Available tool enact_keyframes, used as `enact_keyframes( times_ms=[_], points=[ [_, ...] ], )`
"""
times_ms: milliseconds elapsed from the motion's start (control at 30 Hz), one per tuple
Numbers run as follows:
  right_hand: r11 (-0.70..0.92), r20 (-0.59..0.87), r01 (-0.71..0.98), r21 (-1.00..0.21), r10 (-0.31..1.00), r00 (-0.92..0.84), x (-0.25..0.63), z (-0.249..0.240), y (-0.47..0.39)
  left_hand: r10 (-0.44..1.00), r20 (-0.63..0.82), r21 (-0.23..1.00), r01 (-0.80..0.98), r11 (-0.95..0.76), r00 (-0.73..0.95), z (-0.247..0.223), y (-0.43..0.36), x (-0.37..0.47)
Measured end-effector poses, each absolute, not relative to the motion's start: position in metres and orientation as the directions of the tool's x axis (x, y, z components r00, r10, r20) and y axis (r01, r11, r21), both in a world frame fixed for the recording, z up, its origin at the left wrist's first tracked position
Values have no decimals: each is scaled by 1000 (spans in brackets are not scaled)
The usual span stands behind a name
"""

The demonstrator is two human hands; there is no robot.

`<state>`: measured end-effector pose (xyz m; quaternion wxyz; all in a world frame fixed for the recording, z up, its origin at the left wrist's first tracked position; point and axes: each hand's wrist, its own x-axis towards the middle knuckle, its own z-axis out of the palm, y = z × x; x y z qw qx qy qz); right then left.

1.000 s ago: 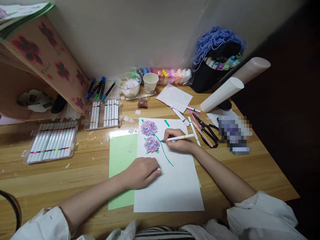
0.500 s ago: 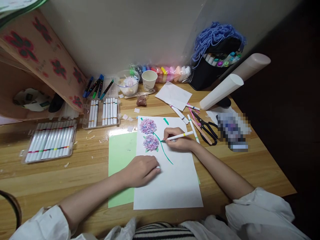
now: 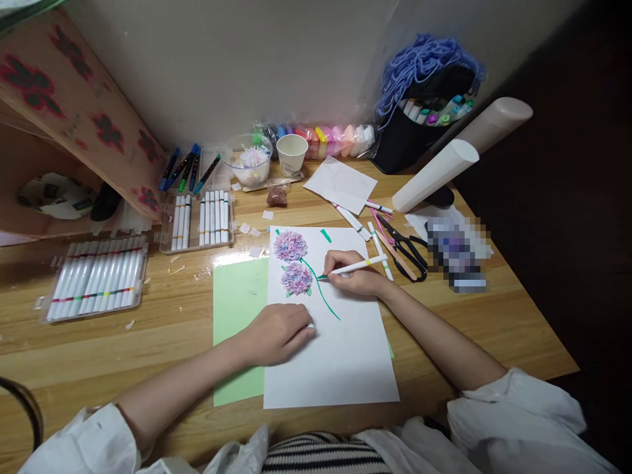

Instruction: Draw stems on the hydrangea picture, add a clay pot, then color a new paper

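Head view: two hands work at one wooden table [image 3: 168,362]. One white sheet [image 3: 336,368] lies in front of the person, overlapping one green sheet [image 3: 237,289]. The white sheet bears two flower clusters [image 3: 296,278], one above the other, and one curved green line [image 3: 328,305] running down to their right. One separate green mark [image 3: 326,236] sits near the top edge.

Right hand [image 3: 351,272]: grips one white marker [image 3: 368,264] between thumb and fingers. The marker slants low over the sheet, tip at the green line beside the lower cluster. The wrist lies near the sheet's right edge; the forearm extends back toward the body.

Left hand [image 3: 279,332]: palm down, fingers bent, resting across the left edge of the white sheet below the clusters. A small white item shows at its fingertips; whether it is gripped cannot be determined.

Surroundings: two marker cases [image 3: 194,224] stand at left; the one farther from the person holds one group of three and one of about six. Behind the sheet are one paper cup [image 3: 291,161] and one clear bowl [image 3: 266,172]. At right lie one pair of scissors [image 3: 401,239] and, farther back, one black holder [image 3: 402,151].
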<state>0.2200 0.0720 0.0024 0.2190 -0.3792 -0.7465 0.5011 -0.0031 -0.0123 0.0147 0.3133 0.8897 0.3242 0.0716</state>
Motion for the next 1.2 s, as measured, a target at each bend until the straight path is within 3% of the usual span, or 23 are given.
enact_keyframes(
  times_ms=[167, 600, 1200],
  points=[
    [234, -22, 422, -876, 854, -519, 220, 2, 55, 628, -72, 607, 534, -589, 775, 15, -13, -3],
    [311, 18, 444, -841, 834, -551, 221, 0, 52, 608, -78, 584, 530, -615, 790, 16, -12, -3],
    [406, 41, 335, -850, 685, -727, 226, 4, 52, 617, -71, 585, 534, -610, 783, 12, -12, -3]
  ],
)
